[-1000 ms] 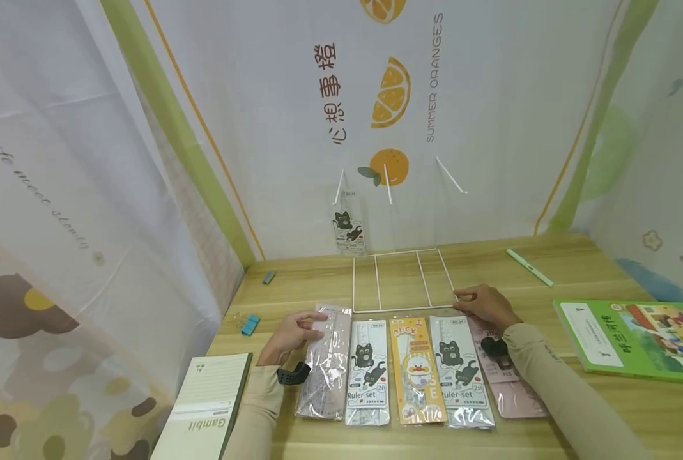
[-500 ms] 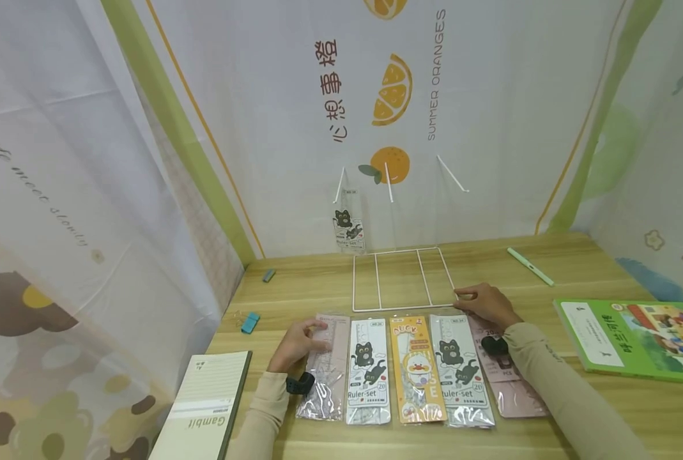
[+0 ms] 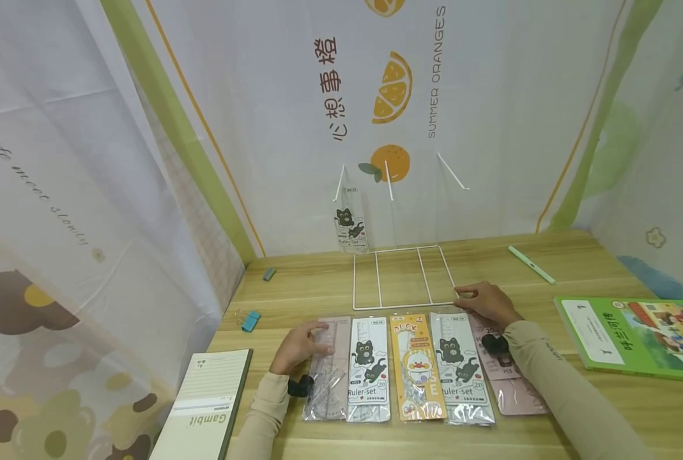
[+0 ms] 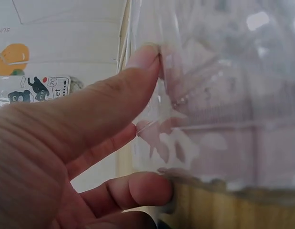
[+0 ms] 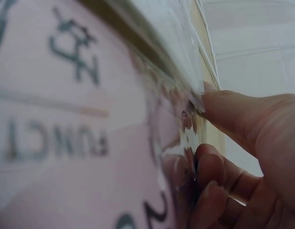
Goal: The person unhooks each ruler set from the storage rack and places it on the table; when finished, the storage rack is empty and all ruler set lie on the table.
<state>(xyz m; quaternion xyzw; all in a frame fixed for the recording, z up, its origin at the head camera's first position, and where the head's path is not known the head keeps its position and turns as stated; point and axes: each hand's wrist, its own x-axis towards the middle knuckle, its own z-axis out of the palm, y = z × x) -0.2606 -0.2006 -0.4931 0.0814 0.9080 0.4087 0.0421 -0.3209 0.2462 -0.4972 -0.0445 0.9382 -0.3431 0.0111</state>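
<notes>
The left hand (image 3: pixel 301 345) rests on the clear pink ruler pack (image 3: pixel 328 370) at the left end of the row near the worktop's (image 3: pixel 548 415) front edge; its grip is a pinch, thumb on top and fingers (image 4: pixel 147 188) curled at the pack's edge. The right hand (image 3: pixel 487 303) pinches the top of the pink pack (image 3: pixel 505 377) at the row's right end, beside the white wire rack (image 3: pixel 401 278). A green book (image 3: pixel 634 335) lies toward the right edge.
</notes>
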